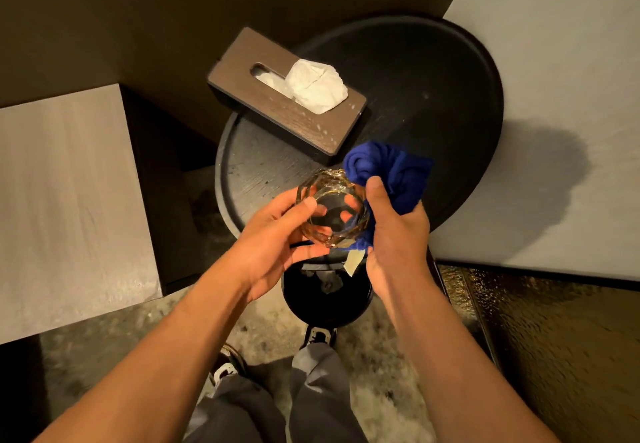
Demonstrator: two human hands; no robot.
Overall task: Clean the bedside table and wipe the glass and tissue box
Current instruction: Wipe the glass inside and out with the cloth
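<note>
My left hand holds a clear faceted glass above the near edge of the round black bedside table. My right hand grips a bunched blue cloth and presses it against the glass's right side. A dark wooden tissue box with a white tissue sticking out of its slot rests at the table's far left, overhanging the rim.
A pale bed surface lies to the right of the table and a light wooden block to the left. A round black lower base sits under the hands. My legs and shoes stand on the speckled floor.
</note>
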